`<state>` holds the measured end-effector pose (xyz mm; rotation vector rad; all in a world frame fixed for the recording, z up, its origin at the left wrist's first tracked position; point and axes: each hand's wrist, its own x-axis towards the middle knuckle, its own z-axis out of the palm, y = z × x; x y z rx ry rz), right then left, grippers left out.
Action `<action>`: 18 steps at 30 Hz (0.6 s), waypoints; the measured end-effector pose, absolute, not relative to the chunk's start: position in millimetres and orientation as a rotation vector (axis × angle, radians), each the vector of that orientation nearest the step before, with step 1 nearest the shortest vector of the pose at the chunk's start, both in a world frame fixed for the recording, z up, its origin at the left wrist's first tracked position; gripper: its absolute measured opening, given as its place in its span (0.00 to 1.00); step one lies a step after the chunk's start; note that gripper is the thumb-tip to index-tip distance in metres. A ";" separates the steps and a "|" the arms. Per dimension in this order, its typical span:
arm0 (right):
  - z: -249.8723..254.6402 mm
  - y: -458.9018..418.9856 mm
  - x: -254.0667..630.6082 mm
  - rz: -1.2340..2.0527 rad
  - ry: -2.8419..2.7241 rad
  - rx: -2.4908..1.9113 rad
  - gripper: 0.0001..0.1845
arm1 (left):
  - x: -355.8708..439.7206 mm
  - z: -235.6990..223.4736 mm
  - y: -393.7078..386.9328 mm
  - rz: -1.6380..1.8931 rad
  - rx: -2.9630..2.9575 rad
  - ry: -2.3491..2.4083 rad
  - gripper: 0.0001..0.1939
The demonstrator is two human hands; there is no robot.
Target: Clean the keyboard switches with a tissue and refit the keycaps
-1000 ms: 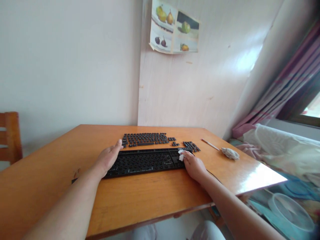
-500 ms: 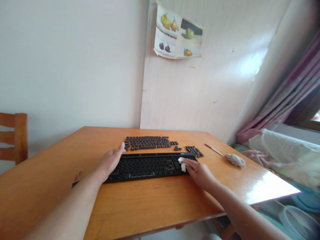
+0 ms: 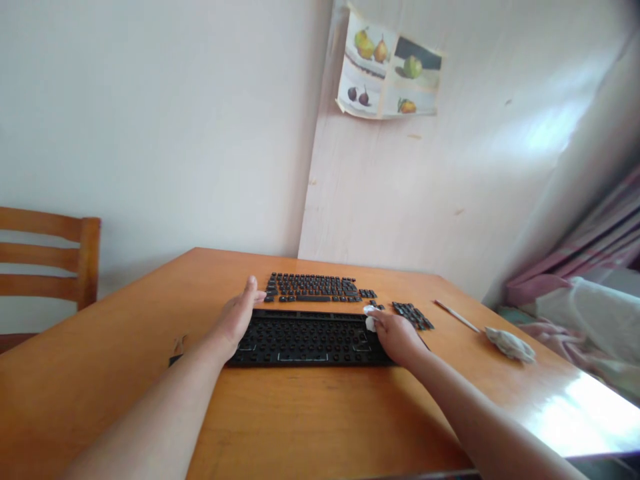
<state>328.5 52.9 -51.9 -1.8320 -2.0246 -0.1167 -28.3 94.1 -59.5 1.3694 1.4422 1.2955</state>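
Note:
A black keyboard base (image 3: 305,339) with its keycaps taken off lies on the orange wooden table (image 3: 310,413). My left hand (image 3: 237,317) lies flat and open on its left end, fingers stretched forward. My right hand (image 3: 397,335) is closed on a small white wad of tissue (image 3: 371,319) and presses it on the right part of the keyboard base. Behind the base, the removed black keycaps (image 3: 313,287) lie in rows. A smaller group of keycaps (image 3: 413,315) sits to their right.
A thin stick (image 3: 456,316) and a crumpled grey-white cloth (image 3: 510,343) lie on the table at the right. A wooden chair (image 3: 47,257) stands at the left. Fruit pictures (image 3: 387,70) hang on the wall. Bedding (image 3: 585,320) lies beyond the table's right edge.
The view has swung left, so everything sits further right in frame. My right hand with the tissue has shifted slightly toward the keyboard's back edge. My left hand stays on the left end.

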 end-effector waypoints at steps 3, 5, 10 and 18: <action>-49.6 56.2 298.9 -0.020 -2.119 -1.727 0.23 | -27.6 -60.4 94.3 1.320 1.336 1.409 0.47; -47.8 57.8 279.1 0.031 -2.159 -1.661 0.23 | -27.3 -59.6 93.8 1.337 1.309 1.382 0.48; -46.4 60.4 227.6 0.135 -2.248 -1.493 0.23 | -28.9 -53.8 92.9 1.317 1.208 1.358 0.51; -40.2 62.8 153.6 0.237 -2.381 -1.263 0.23 | -31.1 -52.3 93.0 1.355 0.991 1.161 0.56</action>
